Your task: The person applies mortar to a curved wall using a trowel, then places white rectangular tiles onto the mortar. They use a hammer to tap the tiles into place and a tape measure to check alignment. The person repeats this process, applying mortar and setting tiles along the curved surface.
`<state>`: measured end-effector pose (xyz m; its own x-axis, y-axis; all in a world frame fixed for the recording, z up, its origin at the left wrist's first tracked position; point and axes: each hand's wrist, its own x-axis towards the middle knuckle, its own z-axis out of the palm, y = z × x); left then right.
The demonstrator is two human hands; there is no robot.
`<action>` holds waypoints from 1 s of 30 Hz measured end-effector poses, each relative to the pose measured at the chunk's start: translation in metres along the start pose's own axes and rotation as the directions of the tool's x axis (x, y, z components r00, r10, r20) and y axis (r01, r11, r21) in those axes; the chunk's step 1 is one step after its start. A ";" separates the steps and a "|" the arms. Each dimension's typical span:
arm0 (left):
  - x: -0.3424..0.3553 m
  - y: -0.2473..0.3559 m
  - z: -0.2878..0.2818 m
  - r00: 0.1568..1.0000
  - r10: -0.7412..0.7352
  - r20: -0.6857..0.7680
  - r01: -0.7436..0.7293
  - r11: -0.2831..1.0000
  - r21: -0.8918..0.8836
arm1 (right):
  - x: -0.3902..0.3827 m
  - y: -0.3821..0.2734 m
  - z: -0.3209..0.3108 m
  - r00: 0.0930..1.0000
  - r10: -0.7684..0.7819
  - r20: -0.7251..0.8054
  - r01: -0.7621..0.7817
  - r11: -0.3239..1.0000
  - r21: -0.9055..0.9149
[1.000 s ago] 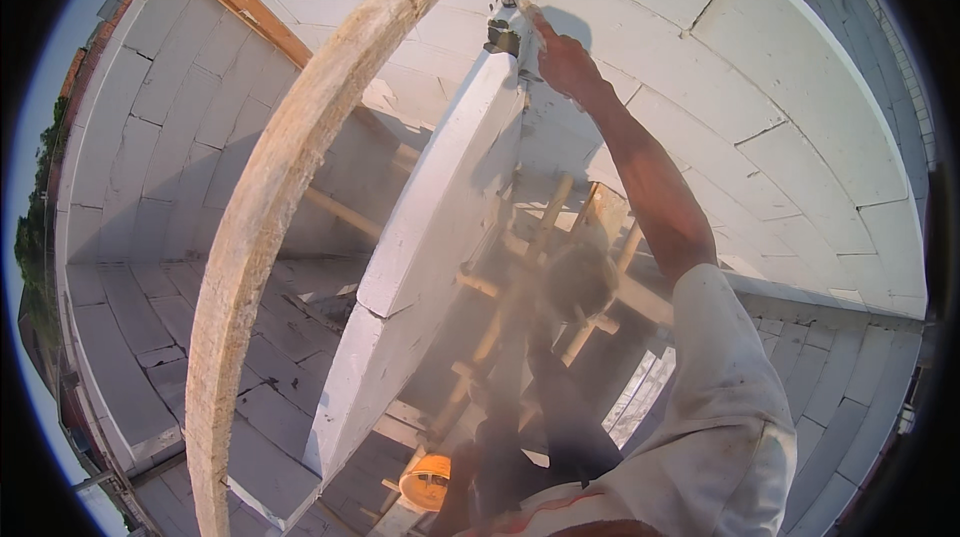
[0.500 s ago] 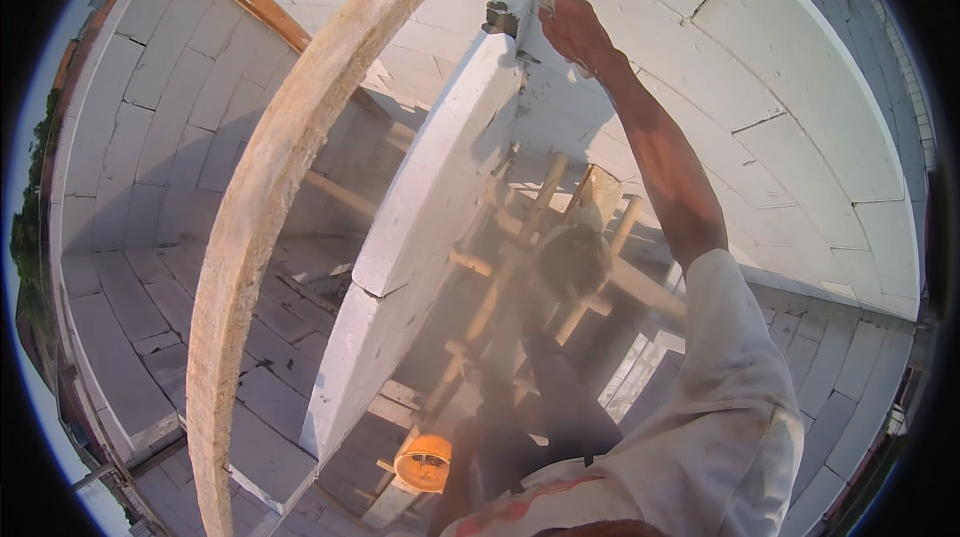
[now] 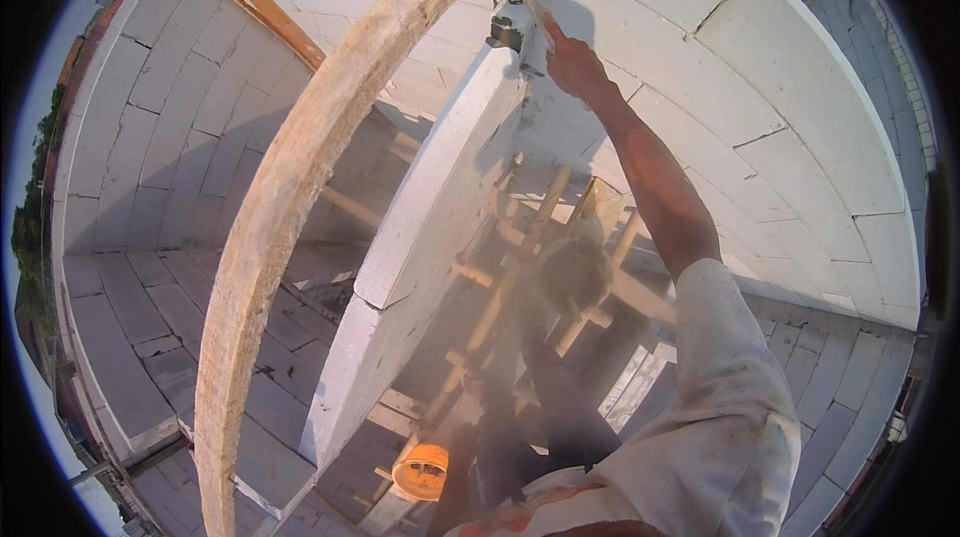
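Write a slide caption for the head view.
The right grip holds a hammer at the far end of a narrow white block wall, an orange container below.

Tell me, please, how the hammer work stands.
Right grip closed on hammer; left grip indistinct. Hammer at far end of narrow white wall, contact unclear. Wooden plank crosses view, not covering right grip.

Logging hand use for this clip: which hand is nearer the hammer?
Right. The right hand grips the hammer by its handle. The left hand cannot be clearly made out; it does not show near the hammer.
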<state>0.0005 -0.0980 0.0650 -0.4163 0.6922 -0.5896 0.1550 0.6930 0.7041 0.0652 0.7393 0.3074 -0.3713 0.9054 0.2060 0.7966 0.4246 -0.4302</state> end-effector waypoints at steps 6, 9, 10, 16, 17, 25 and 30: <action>0.003 -0.011 0.007 0.875 0.483 -0.032 -0.433 0.812 0.392 | 0.011 -0.028 -0.032 0.999 0.010 0.039 -0.016 0.990 0.142; 0.011 0.003 0.007 0.981 0.196 -0.017 -0.192 0.972 0.133 | 0.002 0.003 0.001 0.977 -0.110 -0.181 0.112 0.994 -0.002; 0.011 0.011 0.007 0.987 0.159 -0.012 -0.157 0.983 0.093 | 0.004 0.012 -0.001 0.994 -0.099 -0.050 0.095 0.993 -0.075; 0.013 0.010 0.012 0.997 -0.065 -0.049 0.066 0.998 0.004 | 0.011 -0.012 -0.021 0.999 -0.044 -0.017 0.045 0.996 0.079; 0.013 0.004 0.010 0.998 -0.052 -0.039 0.053 0.999 0.001 | 0.003 -0.006 -0.010 0.978 -0.104 -0.180 0.115 0.992 0.054; 0.013 -0.010 0.009 0.939 0.327 -0.104 -0.301 0.931 0.207 | 0.014 -0.019 -0.035 0.989 -0.076 0.124 0.065 0.994 0.092; 0.016 -0.001 0.009 0.996 -0.085 0.032 0.086 0.996 -0.011 | 0.003 0.013 0.002 0.996 -0.090 -0.018 0.089 0.995 -0.048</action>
<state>0.0021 -0.0855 0.0511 -0.3993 0.6365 -0.6599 0.1093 0.7477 0.6550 0.0733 0.7473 0.3005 -0.4327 0.8634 0.2593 0.7826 0.5025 -0.3674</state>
